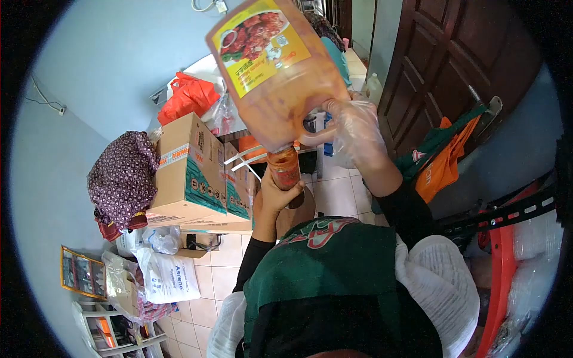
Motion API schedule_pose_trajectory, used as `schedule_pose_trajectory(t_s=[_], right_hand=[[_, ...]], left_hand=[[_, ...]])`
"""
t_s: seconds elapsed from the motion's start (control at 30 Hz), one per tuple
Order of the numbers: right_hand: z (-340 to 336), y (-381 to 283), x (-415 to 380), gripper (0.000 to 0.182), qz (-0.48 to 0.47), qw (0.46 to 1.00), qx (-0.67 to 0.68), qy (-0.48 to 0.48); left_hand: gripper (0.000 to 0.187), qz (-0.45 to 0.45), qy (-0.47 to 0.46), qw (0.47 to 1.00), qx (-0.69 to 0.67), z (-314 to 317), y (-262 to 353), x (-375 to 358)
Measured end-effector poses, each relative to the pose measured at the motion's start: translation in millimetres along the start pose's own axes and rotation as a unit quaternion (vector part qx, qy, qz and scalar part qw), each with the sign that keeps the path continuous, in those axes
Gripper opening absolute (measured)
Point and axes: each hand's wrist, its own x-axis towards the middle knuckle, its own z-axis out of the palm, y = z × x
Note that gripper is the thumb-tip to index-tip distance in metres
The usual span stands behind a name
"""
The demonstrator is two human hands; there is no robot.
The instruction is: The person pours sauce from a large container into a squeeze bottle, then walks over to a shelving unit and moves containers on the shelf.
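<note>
A large plastic jug (280, 101) with a yellow food-picture label is tipped upside down in front of me, its inner walls smeared orange. My right hand (357, 128), in a clear plastic glove, is closed round the jug's handle. Below the jug's neck, a small clear jar (284, 169) of reddish sauce stands nearly upright, its mouth right at the neck. My left hand (277, 194), without a visible glove, is wrapped round the jar.
Cardboard boxes (194, 161) are stacked at the left, with a patterned dark cloth (124, 179) beside them. A red plastic bag (190, 95) lies behind. Bags hang from the brown door (459, 53) at right. A red rack (507, 268) stands close on my right.
</note>
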Motion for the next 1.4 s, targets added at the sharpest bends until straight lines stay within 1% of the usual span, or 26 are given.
schedule_pose_trajectory(t_s=[0.03,0.13,0.23,0.33,0.43,0.53,0.63,0.8,0.93,1.0,1.1,1.2,1.33,1.4], right_hand=[[-5,1,2,0.029,0.031,0.999,-0.015,-0.007],[-15,12,2,0.031,-0.03,0.982,0.17,-0.072],[-23,10,-1,0.026,0.043,0.976,0.206,-0.057],[-30,26,19,0.026,0.15,0.971,0.186,0.028],[-39,41,37,0.025,0.254,0.947,0.162,0.113],[-48,34,28,0.026,0.281,0.937,0.19,0.084],[-55,43,28,0.029,0.279,0.925,0.24,0.096],[-53,36,19,0.029,0.239,0.919,0.285,0.133],[-59,41,21,0.031,0.217,0.912,0.319,0.139],[-55,35,17,0.031,0.207,0.919,0.301,0.15],[-48,23,7,0.031,0.188,0.928,0.289,0.144],[-46,23,1,0.032,0.168,0.933,0.29,0.132],[-53,30,1,0.033,0.138,0.938,0.301,0.1],[-55,31,4,0.033,0.149,0.936,0.294,0.125]], left_hand=[[0.068,0.013,0.005,1.0,-0.001,0,1,0],[0.07,0.04,0.022,0.999,0.005,1,12,0],[0.071,0.037,0.029,0.999,0.023,-1,12,-4],[0.071,0.035,0.026,0.999,0.018,4,17,-7],[0.07,0.048,0.031,0.998,0.01,10,22,-7],[0.069,0.052,0.028,0.998,0.024,13,20,-7],[0.068,0.047,0.019,0.998,0.039,13,10,-7],[0.064,0.048,0.004,0.998,0.048,17,1,-7],[0.064,0.008,-0.008,1.0,0.027,16,-2,-10],[0.067,-0.017,-0.002,1.0,0.019,16,-2,-11],[0.066,-0.014,-0.002,1.0,0.024,13,-3,-11],[0.064,-0.028,0.019,0.999,-0.021,14,9,-12],[0.063,-0.01,0.028,0.999,-0.025,12,9,-9],[0.063,0.0,0.026,0.999,-0.02,10,16,-5]])
